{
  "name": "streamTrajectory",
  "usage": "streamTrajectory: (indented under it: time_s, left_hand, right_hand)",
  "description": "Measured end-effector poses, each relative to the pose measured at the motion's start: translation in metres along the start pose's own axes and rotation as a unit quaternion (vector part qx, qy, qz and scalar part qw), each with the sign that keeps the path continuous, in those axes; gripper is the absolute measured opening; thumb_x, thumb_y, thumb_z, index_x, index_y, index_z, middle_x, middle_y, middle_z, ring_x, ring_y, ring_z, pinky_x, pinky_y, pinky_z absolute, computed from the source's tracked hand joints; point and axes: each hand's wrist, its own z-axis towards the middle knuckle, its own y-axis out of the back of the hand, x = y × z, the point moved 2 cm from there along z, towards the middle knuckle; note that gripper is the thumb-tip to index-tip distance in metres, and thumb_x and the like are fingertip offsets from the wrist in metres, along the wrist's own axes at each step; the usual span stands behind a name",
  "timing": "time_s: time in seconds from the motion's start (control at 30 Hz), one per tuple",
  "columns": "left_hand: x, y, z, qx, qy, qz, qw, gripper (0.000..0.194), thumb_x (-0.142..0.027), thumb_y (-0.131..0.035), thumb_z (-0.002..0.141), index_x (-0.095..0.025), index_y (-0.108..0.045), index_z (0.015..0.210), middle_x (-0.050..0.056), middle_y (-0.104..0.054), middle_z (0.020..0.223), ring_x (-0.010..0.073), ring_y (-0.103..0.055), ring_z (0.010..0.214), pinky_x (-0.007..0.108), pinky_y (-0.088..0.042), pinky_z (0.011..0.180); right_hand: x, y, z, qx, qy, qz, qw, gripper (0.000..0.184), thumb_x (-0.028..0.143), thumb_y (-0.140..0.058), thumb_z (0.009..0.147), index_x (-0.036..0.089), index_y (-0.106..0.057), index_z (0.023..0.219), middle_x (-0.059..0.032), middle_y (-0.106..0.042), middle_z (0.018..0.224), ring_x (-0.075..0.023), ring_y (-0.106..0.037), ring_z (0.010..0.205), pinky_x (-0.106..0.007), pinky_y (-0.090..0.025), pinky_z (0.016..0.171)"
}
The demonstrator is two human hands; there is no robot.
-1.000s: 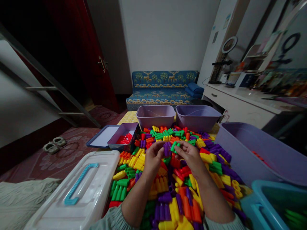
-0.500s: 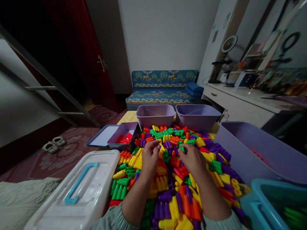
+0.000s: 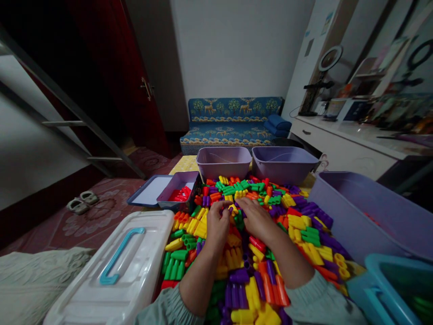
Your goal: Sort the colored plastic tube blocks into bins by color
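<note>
My left hand [image 3: 217,223] curls half-closed beside a small yellow tubular plastic piece [image 3: 233,209] mid-pile; I cannot tell whether I grip it. My right hand [image 3: 256,218], loosely bent, lies over the multicoloured tubular plastic pieces [image 3: 233,259], its hold hidden. Two lavender plastic tubs [image 3: 223,170] stand far beyond.

Blocks [image 3: 233,258] lie on the table [image 3: 183,165], lid [image 3: 140,255] to their left, tub [image 3: 341,219] to their right, sofa [image 3: 230,128] behind.
</note>
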Motion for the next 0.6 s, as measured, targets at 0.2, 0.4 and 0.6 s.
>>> streamTrajectory:
  time_s: [0.2, 0.4, 0.6]
  left_hand:
    - [-0.003, 0.001, -0.001, 0.008, 0.004, 0.007, 1.000, 0.022, -0.022, -0.055, 0.076, -0.016, -0.072, 0.090, 0.007, -0.069, 0.090, 0.0190, -0.063, 0.085, 0.030, -0.049, 0.077]
    - [0.000, -0.001, -0.001, 0.006, 0.010, -0.002, 1.000, 0.023, -0.023, -0.055, 0.075, -0.016, -0.072, 0.089, 0.006, -0.069, 0.085, 0.0175, -0.062, 0.079, 0.028, -0.048, 0.073]
    - [0.000, -0.002, -0.001, 0.007, 0.006, 0.002, 1.000, 0.023, -0.024, -0.056, 0.076, -0.016, -0.072, 0.091, 0.006, -0.069, 0.085, 0.0174, -0.061, 0.077, 0.028, -0.048, 0.071]
  right_hand:
    - [-0.002, -0.006, -0.006, 0.015, -0.056, -0.014, 0.998, 0.047, 0.007, -0.050, 0.076, 0.015, -0.059, 0.122, -0.0118, -0.058, 0.119, -0.0239, -0.053, 0.115, -0.032, -0.040, 0.096]
    - [-0.005, -0.004, -0.012, -0.079, -0.083, -0.002, 0.993, 0.030, 0.010, -0.054, 0.077, 0.019, -0.067, 0.103, -0.0085, -0.058, 0.116, -0.0211, -0.056, 0.107, -0.029, -0.043, 0.089]
    - [-0.010, -0.013, -0.011, -0.068, -0.023, 0.011, 0.997, 0.061, -0.002, -0.042, 0.074, 0.022, -0.056, 0.128, -0.0065, -0.045, 0.140, -0.0193, -0.049, 0.121, -0.030, -0.040, 0.098]
